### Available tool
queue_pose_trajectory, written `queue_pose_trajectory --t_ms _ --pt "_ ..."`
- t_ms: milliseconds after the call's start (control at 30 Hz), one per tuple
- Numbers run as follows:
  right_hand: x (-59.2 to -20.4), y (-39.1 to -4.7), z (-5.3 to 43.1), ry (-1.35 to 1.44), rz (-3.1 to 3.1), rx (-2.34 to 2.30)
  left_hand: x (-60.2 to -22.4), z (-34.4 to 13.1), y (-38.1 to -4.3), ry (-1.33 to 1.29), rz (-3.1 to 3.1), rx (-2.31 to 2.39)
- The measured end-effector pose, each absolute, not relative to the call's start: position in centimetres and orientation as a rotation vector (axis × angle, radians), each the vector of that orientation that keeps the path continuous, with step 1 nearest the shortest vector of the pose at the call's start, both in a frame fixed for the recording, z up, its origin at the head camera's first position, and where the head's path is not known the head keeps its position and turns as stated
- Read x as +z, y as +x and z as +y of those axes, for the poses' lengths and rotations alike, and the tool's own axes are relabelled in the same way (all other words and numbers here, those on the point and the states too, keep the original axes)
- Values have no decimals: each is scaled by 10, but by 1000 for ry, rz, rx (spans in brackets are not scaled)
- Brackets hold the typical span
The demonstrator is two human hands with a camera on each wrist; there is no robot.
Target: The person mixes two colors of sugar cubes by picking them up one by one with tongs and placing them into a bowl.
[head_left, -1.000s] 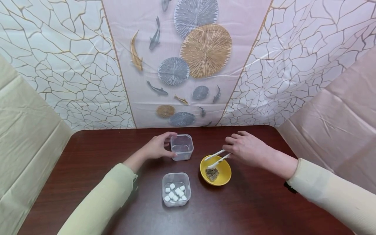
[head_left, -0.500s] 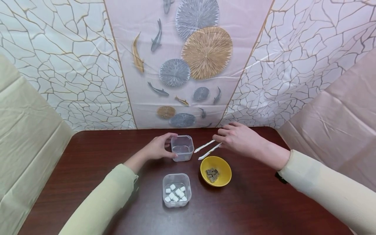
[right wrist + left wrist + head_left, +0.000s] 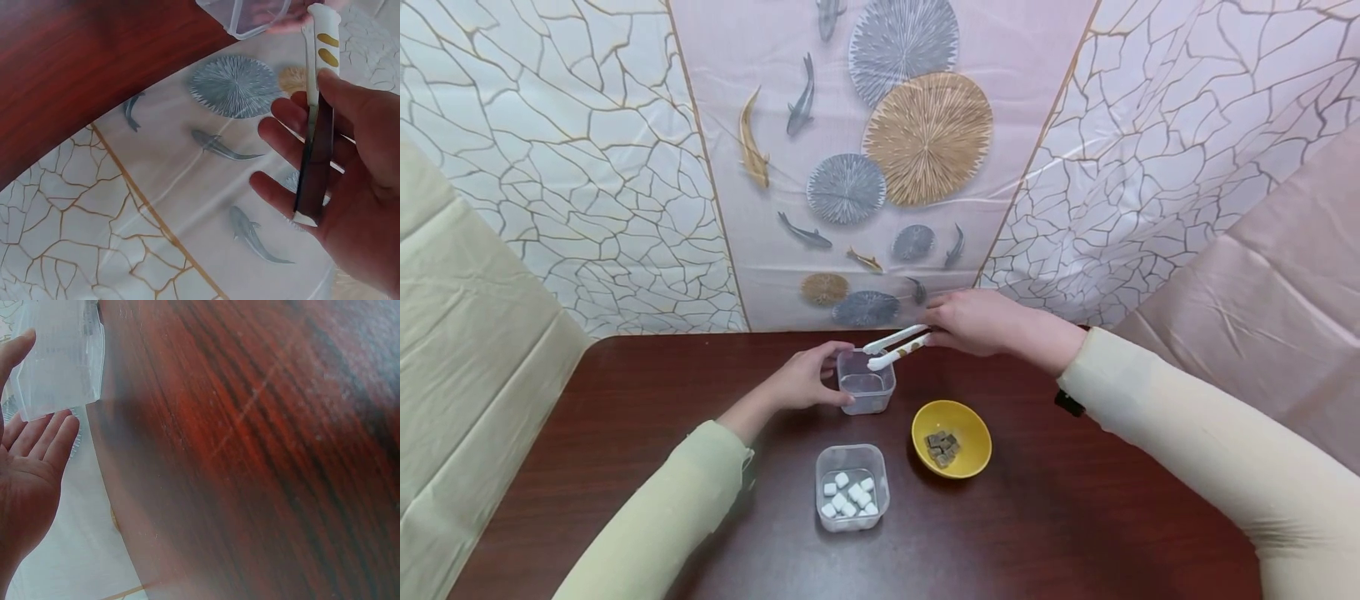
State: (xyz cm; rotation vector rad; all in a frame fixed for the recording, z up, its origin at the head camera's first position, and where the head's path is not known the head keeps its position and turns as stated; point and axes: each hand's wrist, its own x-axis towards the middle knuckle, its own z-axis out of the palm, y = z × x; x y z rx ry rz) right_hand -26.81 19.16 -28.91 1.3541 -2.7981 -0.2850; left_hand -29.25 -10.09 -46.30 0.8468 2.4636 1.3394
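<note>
Holding white tongs (image 3: 895,338) above a clear box (image 3: 868,403)

Head view: right hand (image 3: 973,321) pinches the tongs, arms parted, tips over the clear box; left hand (image 3: 801,379) grips that box between thumb and fingers. Nearer, a second box (image 3: 852,524) holds white cubes (image 3: 854,493); beside it, a yellow bowl (image 3: 974,442) holds brown cubes (image 3: 942,448).

Left wrist view: thumb and fingers flank the clear box.

Right wrist view: thumb lies against the gold-marked tongs.

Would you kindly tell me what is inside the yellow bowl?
A small heap of brown cubes lies in the yellow bowl. The part of the bowl directly beneath them is covered and cannot be seen.
</note>
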Motion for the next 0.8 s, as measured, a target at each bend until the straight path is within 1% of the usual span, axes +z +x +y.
queue_pose_trajectory --t_ms 233,400,633,800 --pt "-288 -291 174 1405 -3014 -223 -462 -100 -292 827 2445 1355" --pt "-288 -302 168 1375 -3112 -223 -462 -100 -291 829 2454 1355" --pt "-289 -307 168 1315 -3149 -197 -463 -100 -293 837 2446 1371" --pt "-290 -307 170 1335 -3123 -161 -465 -100 -294 839 2443 1372"
